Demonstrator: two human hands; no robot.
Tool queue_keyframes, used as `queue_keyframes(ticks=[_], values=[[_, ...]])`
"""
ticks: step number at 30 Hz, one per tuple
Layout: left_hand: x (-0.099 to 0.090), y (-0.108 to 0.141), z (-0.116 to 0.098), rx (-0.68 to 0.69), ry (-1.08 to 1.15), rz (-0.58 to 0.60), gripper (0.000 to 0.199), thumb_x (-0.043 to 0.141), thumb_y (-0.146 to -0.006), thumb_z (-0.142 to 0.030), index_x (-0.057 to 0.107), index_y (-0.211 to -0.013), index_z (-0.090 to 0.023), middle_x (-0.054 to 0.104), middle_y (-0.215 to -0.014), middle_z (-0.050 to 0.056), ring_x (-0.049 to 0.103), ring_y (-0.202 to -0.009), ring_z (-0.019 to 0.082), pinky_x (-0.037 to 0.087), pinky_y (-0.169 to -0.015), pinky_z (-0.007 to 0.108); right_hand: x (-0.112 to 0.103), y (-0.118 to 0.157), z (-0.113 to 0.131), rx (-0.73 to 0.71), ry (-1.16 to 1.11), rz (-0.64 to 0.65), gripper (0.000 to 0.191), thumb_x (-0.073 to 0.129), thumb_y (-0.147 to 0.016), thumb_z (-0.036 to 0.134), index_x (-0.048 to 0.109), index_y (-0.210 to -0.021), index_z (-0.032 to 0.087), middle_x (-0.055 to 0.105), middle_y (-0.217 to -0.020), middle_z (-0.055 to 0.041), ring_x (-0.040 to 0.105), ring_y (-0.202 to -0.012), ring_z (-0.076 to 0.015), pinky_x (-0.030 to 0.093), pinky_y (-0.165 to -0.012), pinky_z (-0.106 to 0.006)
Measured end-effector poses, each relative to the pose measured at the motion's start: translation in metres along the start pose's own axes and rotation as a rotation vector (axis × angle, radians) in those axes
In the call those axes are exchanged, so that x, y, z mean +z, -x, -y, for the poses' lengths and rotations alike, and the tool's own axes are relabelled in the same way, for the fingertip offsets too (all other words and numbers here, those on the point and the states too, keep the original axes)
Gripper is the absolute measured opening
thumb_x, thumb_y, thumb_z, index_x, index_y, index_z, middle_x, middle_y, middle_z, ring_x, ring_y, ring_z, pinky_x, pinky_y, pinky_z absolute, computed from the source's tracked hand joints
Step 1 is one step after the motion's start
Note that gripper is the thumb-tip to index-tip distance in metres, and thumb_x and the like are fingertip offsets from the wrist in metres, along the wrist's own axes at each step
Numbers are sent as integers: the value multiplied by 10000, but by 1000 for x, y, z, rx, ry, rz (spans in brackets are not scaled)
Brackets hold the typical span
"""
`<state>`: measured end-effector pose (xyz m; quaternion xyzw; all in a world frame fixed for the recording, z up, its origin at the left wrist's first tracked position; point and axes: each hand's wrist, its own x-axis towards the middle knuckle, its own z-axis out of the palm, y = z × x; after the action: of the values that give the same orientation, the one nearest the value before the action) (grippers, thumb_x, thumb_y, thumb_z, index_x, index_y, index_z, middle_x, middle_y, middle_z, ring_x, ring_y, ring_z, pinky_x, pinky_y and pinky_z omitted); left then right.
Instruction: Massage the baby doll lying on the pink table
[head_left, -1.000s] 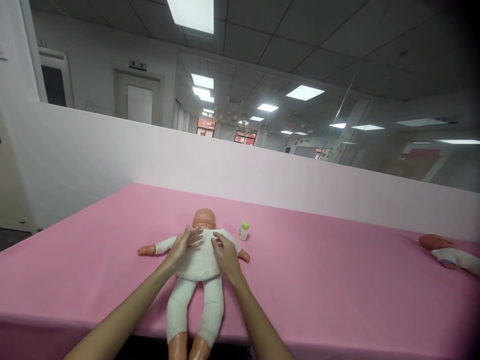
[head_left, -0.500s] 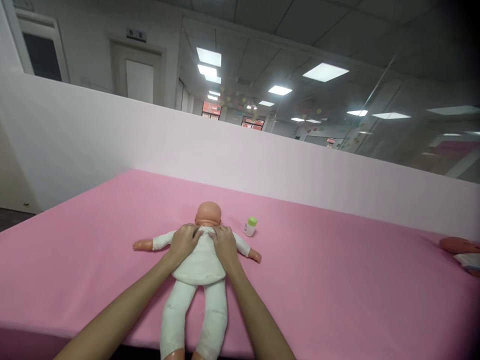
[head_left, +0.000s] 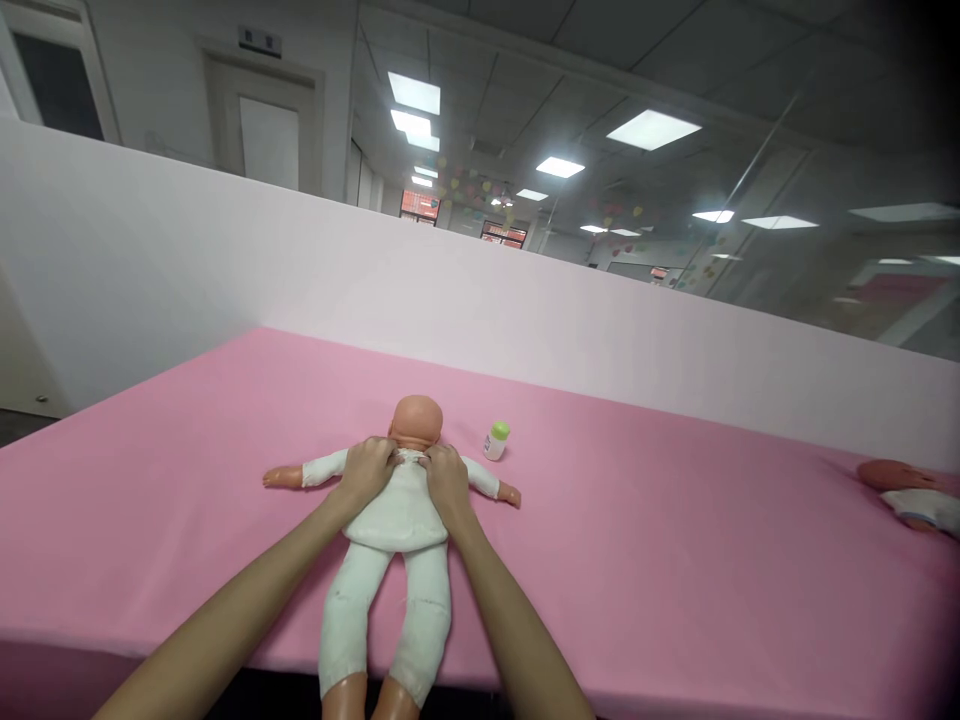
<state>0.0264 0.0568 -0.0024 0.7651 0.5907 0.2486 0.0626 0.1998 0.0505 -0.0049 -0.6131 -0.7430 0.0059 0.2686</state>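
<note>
A baby doll point(head_left: 401, 515) in white clothes lies face down, its bald head away from me, its arms spread and its lower legs over the table's front edge. On its upper back, by the left shoulder, rests my left hand point(head_left: 369, 468), with the thumb near the collar. My right hand point(head_left: 445, 478) lies on the other shoulder, its fingers bent over the top. Both hands look curled onto the doll near its neck, and some fingertips are hidden. A small bottle with a green cap point(head_left: 496, 441) stands right of the doll's head.
The doll lies on a pink-covered table point(head_left: 637, 540). Along its far side runs a low white wall point(head_left: 525, 320) with glass above. At the far right edge lies another doll point(head_left: 911, 495), partly cut off by the picture's edge.
The view has shifted slightly, so the table and doll appear a little higher. The fingers have curled a bit more at the doll's collar and shoulders.
</note>
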Motion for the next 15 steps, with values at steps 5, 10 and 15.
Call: queue_keyframes(ticks=[5, 10, 15], values=[[-17, 18, -3, 113, 48, -87, 195, 550, -988, -293, 705, -959, -179, 711, -1093, 131, 637, -1030, 289, 440, -866, 381, -20, 14, 4, -97, -187, -14, 280, 489, -989, 145, 727, -1125, 202, 690, -1201, -96, 651, -1051, -233, 501, -916, -352], [-23, 32, -2, 159, 134, -11, 182, 557, -971, -291, 709, -931, -199, 681, -1094, 119, 630, -1041, 280, 457, -889, 379, -30, 25, 8, -147, -242, 64, 216, 544, -986, 189, 757, -1019, 192, 729, -1115, -84, 658, -1062, -231, 488, -953, -347], [-15, 24, -4, 81, 37, 57, 191, 573, -925, -220, 668, -762, -189, 680, -887, 111, 640, -871, 268, 431, -812, 374, -14, 16, 5, -82, -124, 116, 176, 658, -935, 184, 756, -790, 198, 766, -907, -57, 687, -851, -215, 488, -789, -305]])
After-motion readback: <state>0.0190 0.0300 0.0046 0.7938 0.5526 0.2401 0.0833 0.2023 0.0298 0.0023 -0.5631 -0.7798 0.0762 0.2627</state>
